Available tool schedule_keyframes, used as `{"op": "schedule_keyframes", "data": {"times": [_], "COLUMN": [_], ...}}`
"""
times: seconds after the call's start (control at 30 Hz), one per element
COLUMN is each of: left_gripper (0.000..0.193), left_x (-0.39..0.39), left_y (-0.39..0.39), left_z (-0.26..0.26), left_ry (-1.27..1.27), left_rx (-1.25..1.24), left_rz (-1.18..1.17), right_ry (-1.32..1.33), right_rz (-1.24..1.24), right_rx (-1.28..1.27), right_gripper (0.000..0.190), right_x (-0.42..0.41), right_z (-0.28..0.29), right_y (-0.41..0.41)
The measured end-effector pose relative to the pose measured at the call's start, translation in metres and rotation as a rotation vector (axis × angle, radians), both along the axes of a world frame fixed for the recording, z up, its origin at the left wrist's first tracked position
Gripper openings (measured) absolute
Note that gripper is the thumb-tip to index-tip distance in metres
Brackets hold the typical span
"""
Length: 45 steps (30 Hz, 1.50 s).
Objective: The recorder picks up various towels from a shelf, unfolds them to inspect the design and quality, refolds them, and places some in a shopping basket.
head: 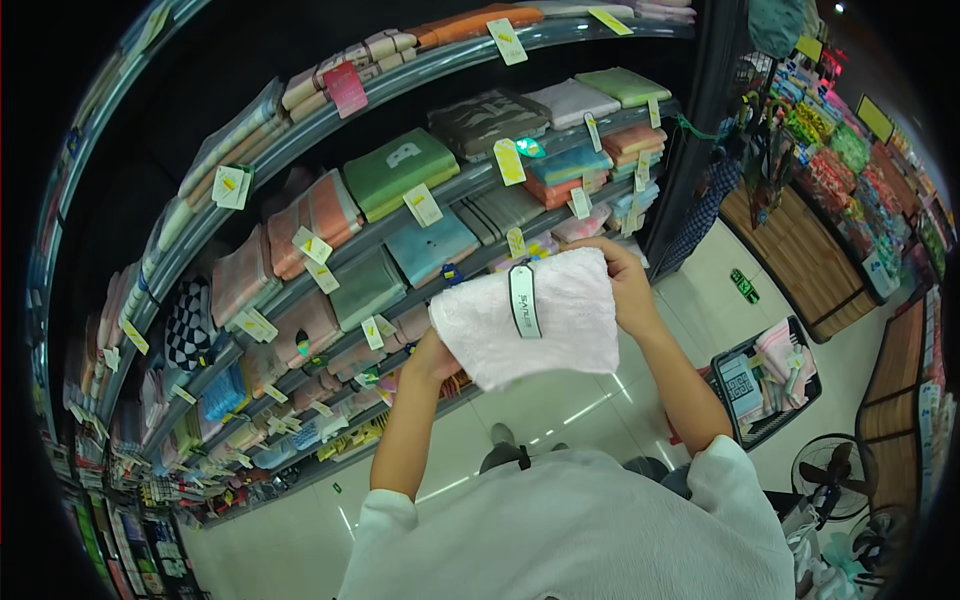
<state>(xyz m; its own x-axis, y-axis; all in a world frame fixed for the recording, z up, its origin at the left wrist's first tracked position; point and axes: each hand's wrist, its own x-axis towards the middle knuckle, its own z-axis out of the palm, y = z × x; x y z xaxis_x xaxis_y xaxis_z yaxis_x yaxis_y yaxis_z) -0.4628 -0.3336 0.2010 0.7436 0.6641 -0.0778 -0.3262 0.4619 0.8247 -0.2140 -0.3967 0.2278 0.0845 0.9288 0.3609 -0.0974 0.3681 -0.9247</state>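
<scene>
A pale pink, fluffy towel (570,315) is stretched between my two hands in front of the shelves. My left hand (433,357) grips its left edge, with the fingers mostly hidden behind the cloth. At the upper right corner, my right hand (627,285) holds the other side, its fingers curled behind the towel. A long tag (524,301) with dark edging and printed writing hangs down the towel's face. Just beyond the towel, folded towels lie on the shelves, among them a blue one (431,246) and a grey-green one (367,289).
Curved shelf tiers carry folded towels with hanging tags, including a green towel (401,172) and a camouflage one (487,124). A black basket (806,397) holding towels stands at right on the tiled floor (300,540). Nearby are a fan (832,476) and a wooden display stand (799,255).
</scene>
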Motion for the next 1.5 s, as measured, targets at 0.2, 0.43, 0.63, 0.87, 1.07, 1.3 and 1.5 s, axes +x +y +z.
{"op": "schedule_keyframes", "data": {"times": [0.2,0.43,0.63,0.87,1.07,1.3,1.5], "left_gripper": [0.060,0.055,0.055,0.055,0.058,0.055,0.060], "left_x": [-0.006,0.024,0.042,0.049,0.069,0.102,0.150], "left_y": [0.009,0.030,0.040,0.025,0.028,0.041,0.064], "left_z": [-0.030,-0.014,-0.027,-0.047,-0.045,-0.059,-0.088], "left_ry": [-0.234,-0.617,-0.295,-0.585,-0.543,-0.418,-0.583], "left_rx": [-0.116,-0.427,-0.416,-0.551,-0.416,-0.037,-0.150], "left_rz": [-0.105,-0.224,0.171,0.066,0.221,0.484,0.421], "right_ry": [0.031,0.126,0.288,0.890,1.050,0.712,0.830], "right_rz": [0.025,-0.107,-0.018,0.089,0.151,-0.149,-0.088], "right_rx": [0.013,0.050,-0.210,-0.419,-0.549,-0.329,-0.344], "right_gripper": [0.027,0.033,0.055,0.052,0.048,0.046,0.049], "right_x": [0.003,0.018,0.020,-0.028,-0.019,0.039,0.078], "right_z": [0.004,-0.007,-0.098,-0.097,-0.082,-0.032,-0.027], "right_y": [0.020,0.034,0.021,0.025,0.063,0.108,0.134]}}
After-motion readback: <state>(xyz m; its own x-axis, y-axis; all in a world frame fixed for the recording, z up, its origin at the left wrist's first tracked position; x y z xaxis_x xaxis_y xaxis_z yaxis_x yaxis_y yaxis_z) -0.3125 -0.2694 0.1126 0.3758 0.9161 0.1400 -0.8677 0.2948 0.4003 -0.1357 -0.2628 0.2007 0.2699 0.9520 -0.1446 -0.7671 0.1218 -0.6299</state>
